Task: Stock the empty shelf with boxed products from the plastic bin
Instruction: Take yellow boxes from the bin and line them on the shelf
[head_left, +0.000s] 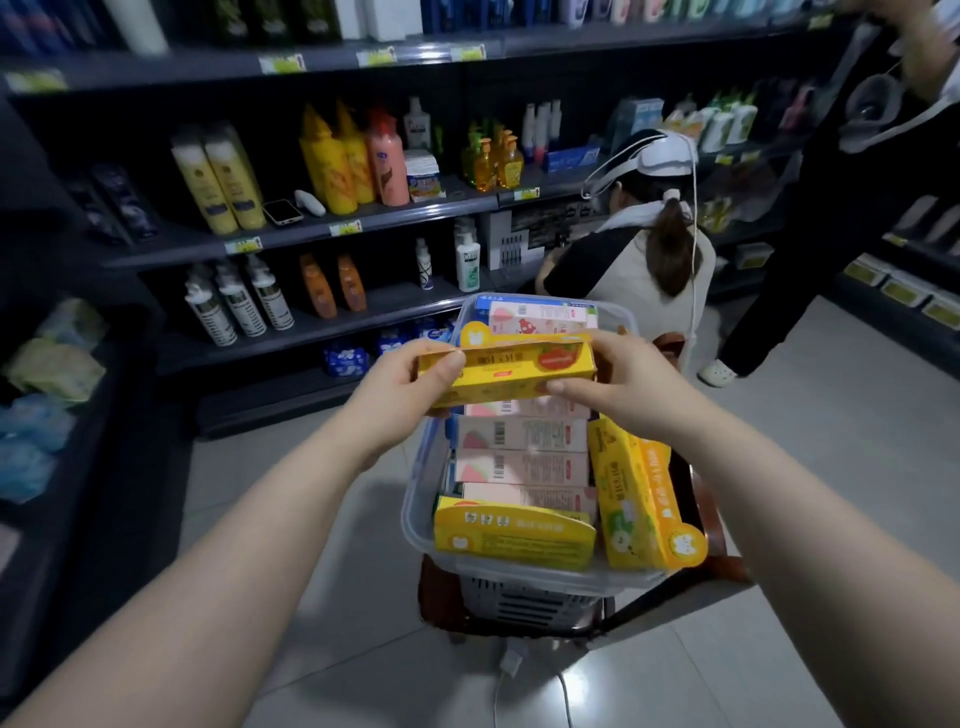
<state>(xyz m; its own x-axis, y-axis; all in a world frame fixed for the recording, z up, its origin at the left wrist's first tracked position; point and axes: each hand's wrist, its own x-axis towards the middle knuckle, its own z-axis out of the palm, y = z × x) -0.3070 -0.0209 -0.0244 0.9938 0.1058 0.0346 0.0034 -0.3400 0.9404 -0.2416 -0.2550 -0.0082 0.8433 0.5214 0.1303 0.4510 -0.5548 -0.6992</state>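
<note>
Step in hand: pick-up, one box out of the bin and not yet at a shelf. My left hand (410, 387) grips the left end of a long yellow carton (514, 369), thumb on top and fingers curled under. My right hand (618, 384) pinches the right end the same way. The carton sits level, lifted just above the far half of the clear plastic bin (415, 499).

The bin holds a row of pink cartons (522, 434) lying flat. A yellow carton (514, 538) stands along the near wall and another, tilted yellow carton (639, 504) leans at the right wall.

Next move, my guess: swing the carton left to the dark bottom shelf (270, 410), which looks bare, and set it down face out. I can't confirm that's the target shelf. A crouching person (639, 270) is just beyond the bin, so I'd keep the swing short.
</note>
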